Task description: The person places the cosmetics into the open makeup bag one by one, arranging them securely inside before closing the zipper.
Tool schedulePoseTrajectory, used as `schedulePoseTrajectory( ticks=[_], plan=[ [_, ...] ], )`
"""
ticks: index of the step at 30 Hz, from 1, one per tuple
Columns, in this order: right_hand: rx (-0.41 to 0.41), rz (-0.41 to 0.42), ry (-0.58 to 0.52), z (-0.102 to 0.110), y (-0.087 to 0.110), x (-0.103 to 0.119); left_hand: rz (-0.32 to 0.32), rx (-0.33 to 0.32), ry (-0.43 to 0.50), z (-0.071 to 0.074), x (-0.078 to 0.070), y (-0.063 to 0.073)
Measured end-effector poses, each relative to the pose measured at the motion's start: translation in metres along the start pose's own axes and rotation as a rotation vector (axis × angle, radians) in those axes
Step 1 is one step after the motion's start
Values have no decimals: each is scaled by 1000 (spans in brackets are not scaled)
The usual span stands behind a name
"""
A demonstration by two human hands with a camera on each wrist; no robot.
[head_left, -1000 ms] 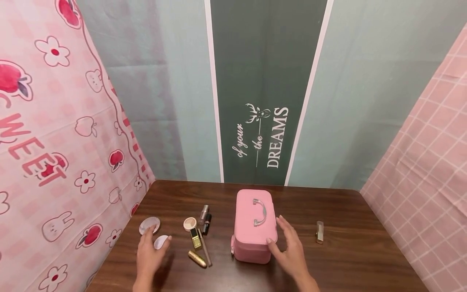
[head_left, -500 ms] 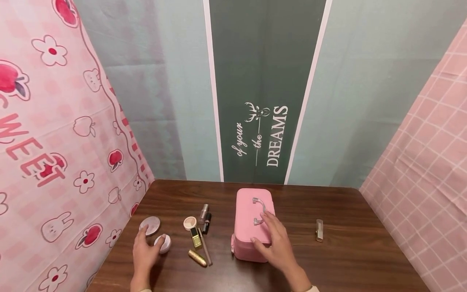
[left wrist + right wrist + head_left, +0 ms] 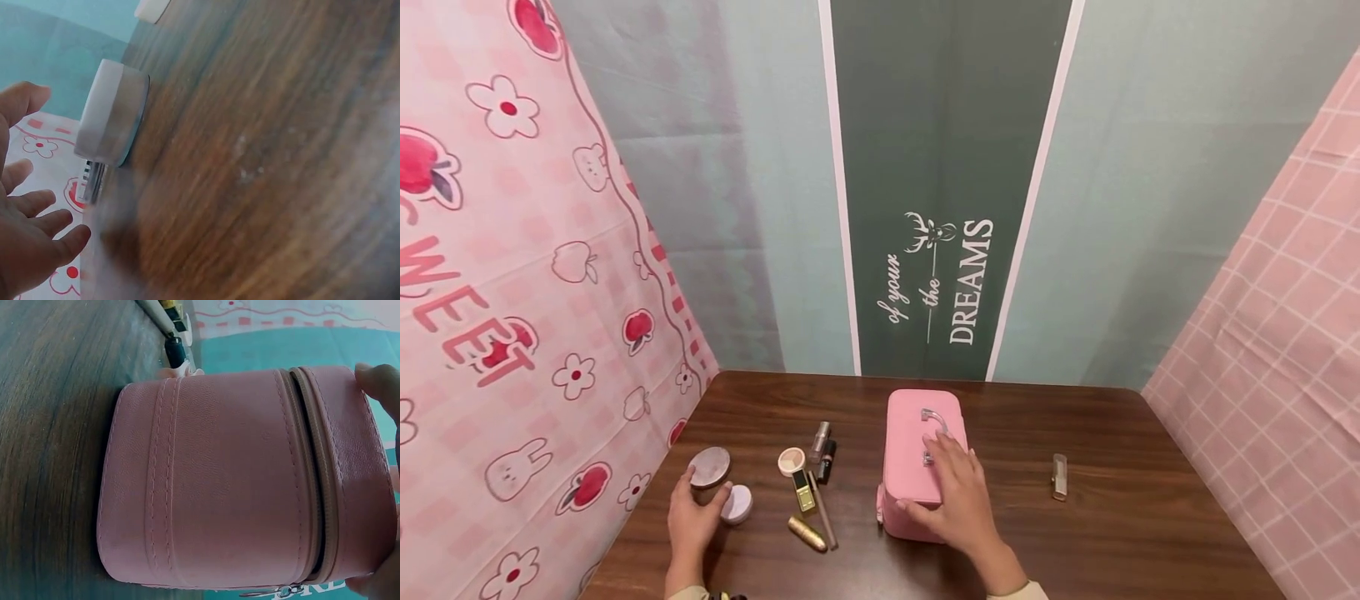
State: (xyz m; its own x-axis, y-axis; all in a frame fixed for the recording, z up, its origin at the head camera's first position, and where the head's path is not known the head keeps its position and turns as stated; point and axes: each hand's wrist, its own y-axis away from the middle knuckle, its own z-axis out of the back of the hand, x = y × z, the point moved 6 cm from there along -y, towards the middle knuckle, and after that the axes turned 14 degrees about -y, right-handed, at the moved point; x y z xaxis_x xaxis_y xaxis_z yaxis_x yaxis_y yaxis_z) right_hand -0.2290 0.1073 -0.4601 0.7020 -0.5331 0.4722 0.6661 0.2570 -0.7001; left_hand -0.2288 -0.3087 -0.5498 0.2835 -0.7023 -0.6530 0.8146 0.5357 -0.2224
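My right hand (image 3: 958,492) lies over the lid of a pink cosmetic case (image 3: 906,433), covering part of its metal handle. In the right wrist view, its thumb and a finger hold opposite edges of the lid, and a dark gap runs along the case's zipper (image 3: 315,481). At the left, my left hand (image 3: 692,518) is spread beside a small white-lidded jar (image 3: 739,505) and a round silvery compact (image 3: 710,467). Its fingers stand apart from the jar in the left wrist view and hold nothing.
Left of the case lie a three-colour palette (image 3: 792,461), a gold-and-black bottle (image 3: 804,493), a gold lipstick tube (image 3: 807,533), a pencil (image 3: 823,512), and two small tubes, one black (image 3: 826,462). A clear-capped tube (image 3: 1059,477) lies at the right. Fabric hangs around the table.
My right hand has moved from the case's right side onto its lid. The left hand has drawn slightly left and back from the jar and compact, showing more of both.
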Motion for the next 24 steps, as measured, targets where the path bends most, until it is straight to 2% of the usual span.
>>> schedulePoseTrajectory(
  ticks=[7,15,24],
  plan=[
    [52,-3,116,-5,2,1,48,-2,19,-6,12,-9],
    [32,37,144,-7,6,1,105,15,42,-10,24,-17],
    [-2,60,140,-6,6,2,51,21,-11,-12,22,-27]
  ],
)
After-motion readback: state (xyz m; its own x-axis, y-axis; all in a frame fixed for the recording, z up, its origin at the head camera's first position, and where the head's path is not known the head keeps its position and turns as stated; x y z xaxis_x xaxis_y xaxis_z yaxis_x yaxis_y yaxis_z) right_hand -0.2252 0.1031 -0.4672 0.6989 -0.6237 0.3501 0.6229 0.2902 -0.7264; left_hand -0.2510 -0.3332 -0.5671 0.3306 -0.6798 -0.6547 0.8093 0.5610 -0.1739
